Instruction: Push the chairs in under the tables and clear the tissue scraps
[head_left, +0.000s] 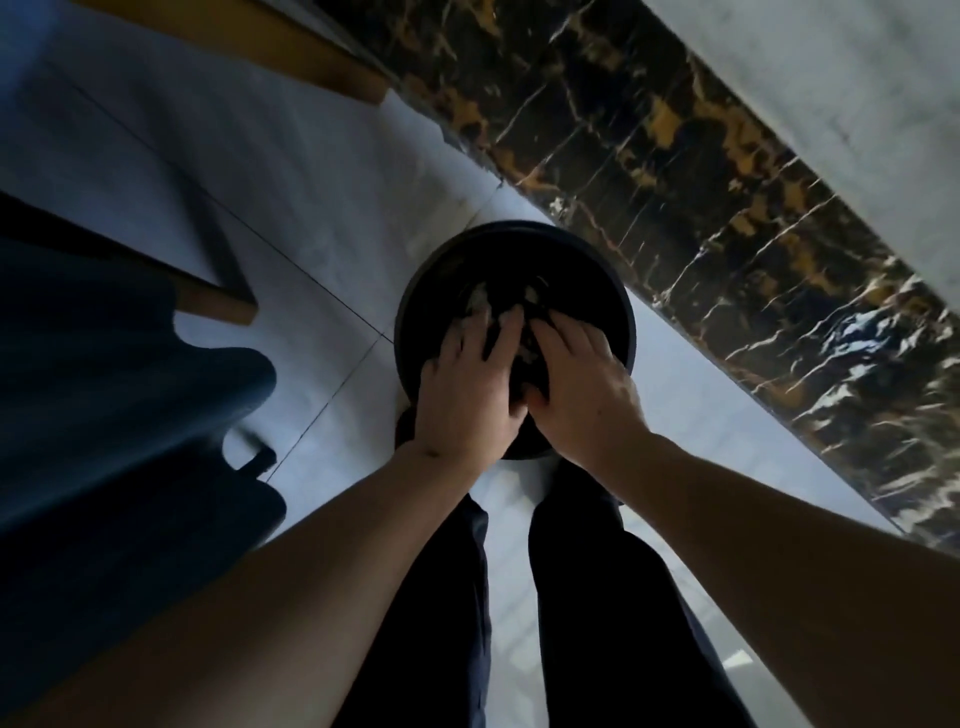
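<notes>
While both hands reach down over the round black bin (415, 312) on the pale floor (260, 171), the step in hand looks like dropping the tissue scraps (478, 301), pale bits of which lie inside near the bin's far rim. The left hand (467, 387) and right hand (582, 384) spread flat, fingers straight, grasping nothing. Next, I judge, the hands lift clear and turn to the blue chair (104, 395) at the left edge.

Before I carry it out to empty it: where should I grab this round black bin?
Probably the bin's thick rim, one hand on each side, coming from above. It stands upright with its round mouth open upward, and both hands already hover over it.
</notes>
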